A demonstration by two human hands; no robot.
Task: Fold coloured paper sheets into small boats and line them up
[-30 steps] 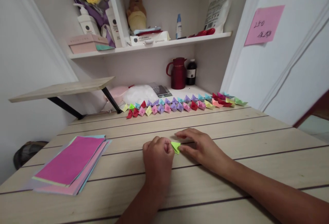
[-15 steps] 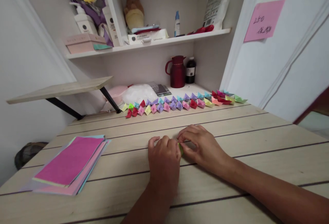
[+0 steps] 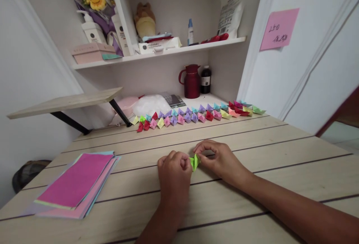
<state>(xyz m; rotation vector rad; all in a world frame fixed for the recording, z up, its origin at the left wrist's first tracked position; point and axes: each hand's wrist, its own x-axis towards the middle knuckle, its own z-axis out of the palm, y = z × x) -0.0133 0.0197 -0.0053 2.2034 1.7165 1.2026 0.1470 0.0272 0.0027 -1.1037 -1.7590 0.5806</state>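
Observation:
A small folded green paper piece [image 3: 194,161] stands between both my hands, just above the wooden table [image 3: 252,150]. My left hand [image 3: 174,175] is curled into a fist-like pinch on its left side. My right hand [image 3: 217,160] pinches its right side with fingers bent. A row of several small folded paper shapes [image 3: 193,115] in red, pink, purple, blue, yellow and green lies along the table's far edge.
A stack of coloured paper sheets [image 3: 74,182], magenta on top, lies at the left of the table. A raised wooden board [image 3: 64,102] stands at the far left. Behind are a red jug [image 3: 192,81], a dark bottle [image 3: 205,79] and a shelf [image 3: 157,53] with bottles and boxes.
The green piece was pressed flat on the table and half hidden by my fingers; now it is lifted upright between both pinching hands. The view shifted slightly.

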